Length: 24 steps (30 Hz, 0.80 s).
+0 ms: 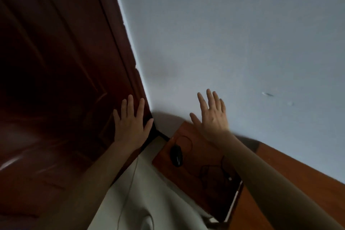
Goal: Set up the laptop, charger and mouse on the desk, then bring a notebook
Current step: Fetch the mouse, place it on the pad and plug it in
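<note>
Both hands, left point(130, 123) and right point(211, 115), are spreading each grip apart, empty. Mouse point(176, 155) is lying on the surface point(196, 183), at 7 o'clock of the right hand.

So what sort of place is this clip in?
Probably a room in a home, at a desk corner: a dark wooden door beside a plain painted wall, and a wooden desk with a black mouse and cables on it.
</note>
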{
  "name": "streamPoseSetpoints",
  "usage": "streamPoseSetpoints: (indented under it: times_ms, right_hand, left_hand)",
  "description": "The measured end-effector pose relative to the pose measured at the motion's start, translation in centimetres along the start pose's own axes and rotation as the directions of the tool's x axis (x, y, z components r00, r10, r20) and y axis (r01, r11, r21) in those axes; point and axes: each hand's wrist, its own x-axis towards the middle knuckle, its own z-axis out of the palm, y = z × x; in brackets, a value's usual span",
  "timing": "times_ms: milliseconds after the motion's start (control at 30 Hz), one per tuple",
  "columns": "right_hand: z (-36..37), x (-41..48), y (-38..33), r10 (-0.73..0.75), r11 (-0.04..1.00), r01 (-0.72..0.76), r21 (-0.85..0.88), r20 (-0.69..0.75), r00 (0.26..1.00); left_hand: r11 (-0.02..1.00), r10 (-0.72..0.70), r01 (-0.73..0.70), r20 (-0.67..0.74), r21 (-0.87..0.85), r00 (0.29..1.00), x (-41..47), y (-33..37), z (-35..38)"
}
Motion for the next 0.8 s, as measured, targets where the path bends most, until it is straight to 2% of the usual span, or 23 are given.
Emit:
streamPoseSetpoints:
  times_ms: [100,300,400,500,633,800]
  right_hand:
    - [2.0,1.3,-0.2,0.2,0.98,-0.199,0.008,-0.024,0.98]
    - [7.4,-0.1,-0.2,0.38,0.925,-0.379,-0.028,0.05,0.924]
    - [11.2,-1.1,0.8,0.453,0.891,-0.453,-0.02,0.064,0.889]
    - [15.8,-3.1,1.8,0.498,0.866,-0.499,-0.022,0.11,0.86]
    - [22.1,-6.4,3.5,0.581,0.813,-0.582,-0.03,0.115,0.806]
    - [29.1,-10.4,5.8,0.722,0.679,-0.731,-0.06,0.236,0.651]
  left_hand:
    - [0.988,0.149,-0.148,0.029,-0.031,0.988,6.1,-0.7,1.8]
    - [0.945,0.318,-0.303,0.132,-0.123,0.939,9.8,1.9,8.2]
    - [0.934,0.351,-0.325,0.213,-0.146,0.912,8.9,3.2,13.0]
    - [0.939,0.335,-0.289,0.299,-0.187,0.894,6.6,4.0,18.5]
    - [0.956,0.26,-0.174,0.415,-0.235,0.872,2.6,4.7,25.8]
    - [0.965,0.146,-0.014,0.495,-0.26,0.856,-1.1,5.4,32.0]
